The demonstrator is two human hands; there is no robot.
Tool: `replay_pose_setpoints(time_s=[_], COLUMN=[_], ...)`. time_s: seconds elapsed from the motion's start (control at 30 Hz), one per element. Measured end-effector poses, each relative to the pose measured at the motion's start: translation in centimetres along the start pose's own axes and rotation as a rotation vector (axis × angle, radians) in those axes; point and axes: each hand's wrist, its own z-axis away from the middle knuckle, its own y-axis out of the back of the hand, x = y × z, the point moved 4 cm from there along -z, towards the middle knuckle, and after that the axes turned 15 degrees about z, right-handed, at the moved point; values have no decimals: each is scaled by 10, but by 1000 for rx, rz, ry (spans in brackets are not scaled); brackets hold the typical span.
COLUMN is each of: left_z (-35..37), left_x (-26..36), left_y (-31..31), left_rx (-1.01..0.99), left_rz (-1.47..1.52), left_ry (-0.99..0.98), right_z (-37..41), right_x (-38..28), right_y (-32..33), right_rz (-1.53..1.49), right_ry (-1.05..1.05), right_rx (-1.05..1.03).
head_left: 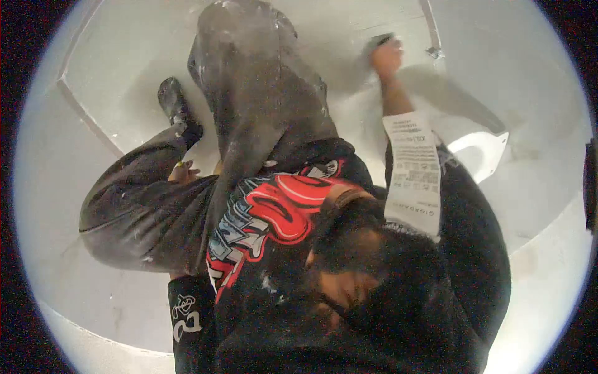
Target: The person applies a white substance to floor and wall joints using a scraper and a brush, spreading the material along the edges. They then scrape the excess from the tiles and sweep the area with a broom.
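Note:
My right hand (387,57) is blurred by motion at the upper right, closed around a small dark object (380,40) whose kind I cannot make out. It is against or close to the pale surface. A long white printed label (412,174) lies along the black sleeve of that arm. My left hand (184,171) shows only in part between the bent leg and the thigh. Its visible fingers look apart, with a small yellowish spot near them, and I see nothing held.
My legs in dusty dark trousers (261,81) stretch across the pale surface, one knee bent outward. A dark sock (177,109) carries white powder. A white curved piece (483,153) lies at the right. Seams (90,118) and a small grey mark (434,53) cross the surface.

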Motion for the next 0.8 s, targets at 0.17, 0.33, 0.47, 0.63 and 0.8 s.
replay_pose_setpoints(time_s=[0.17, 0.33, 0.47, 0.63, 0.8], left_z=[-72, -108, 70, 11, 9], left_x=[13, 6, -4, -6, -11], left_y=[39, 75, -76, -18, -9], left_rx=[-13, -15, 128, 73, 78], left_rz=[-135, -189, -6, -10, 5], left_ry=[49, -271, -75, -76, -106], right_z=[36, 85, -20, 11, 88], right_x=[-41, -86, -5, -34, -89], right_y=[0, -3, 25, -12, 13], right_rz=[-14, 68, 23, 119, -127], right_ry=[79, 428, 83, 159, 316], right_rx=[-35, 120, 52, 93, 49])
